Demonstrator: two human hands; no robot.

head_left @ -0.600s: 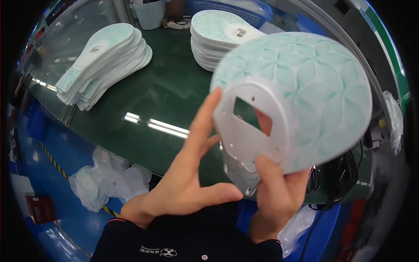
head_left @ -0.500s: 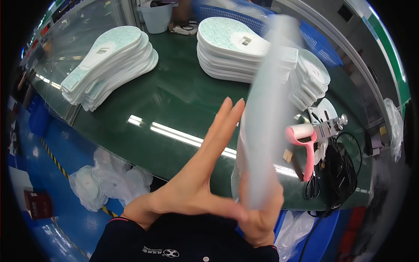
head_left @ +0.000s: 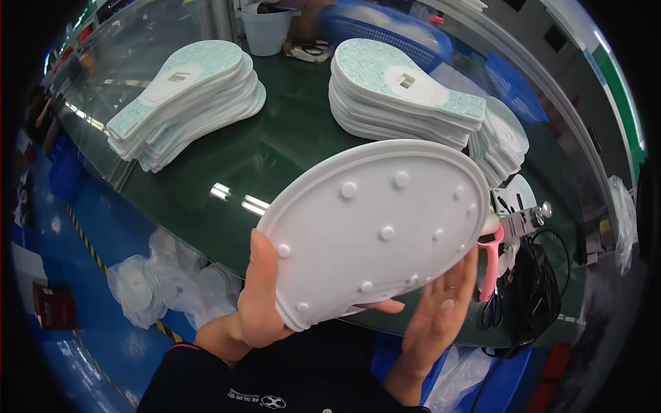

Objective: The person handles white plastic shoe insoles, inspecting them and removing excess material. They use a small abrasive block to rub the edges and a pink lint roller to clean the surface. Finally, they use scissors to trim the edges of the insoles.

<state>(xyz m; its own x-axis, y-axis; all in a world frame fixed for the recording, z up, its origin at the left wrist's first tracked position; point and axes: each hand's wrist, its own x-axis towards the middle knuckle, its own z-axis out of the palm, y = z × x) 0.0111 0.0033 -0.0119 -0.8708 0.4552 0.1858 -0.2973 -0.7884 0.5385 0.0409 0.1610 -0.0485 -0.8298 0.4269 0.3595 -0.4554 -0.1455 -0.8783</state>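
Observation:
A white plastic panel (head_left: pixel 330 227) with a raised rim and several small round studs is tilted in front of me above the table. My left hand (head_left: pixel 258 299) is closed on its lower left end, thumb along the rim and fingers underneath. My right hand (head_left: pixel 437 316) is open under the lower right edge, its stretched fingers partly hidden behind the panel. Beyond it stand two stacks of paddle-shaped panels with pale green patterned tops, a left stack (head_left: pixel 200 79) and a right stack (head_left: pixel 385 76).
The green table (head_left: pixel 289 103) carries a pink-handled roller (head_left: pixel 490 265), scissors (head_left: pixel 491 313) and a black bag (head_left: pixel 537 289) at the right. A white bucket (head_left: pixel 265 31) and blue basket (head_left: pixel 385 34) stand at the back. Plastic-wrapped pieces (head_left: pixel 138 292) lie below the left edge.
The panel has turned from edge-on and blurred to showing its studded face. My left hand has closed on its end, while my right hand has loosened and shifted toward the right edge.

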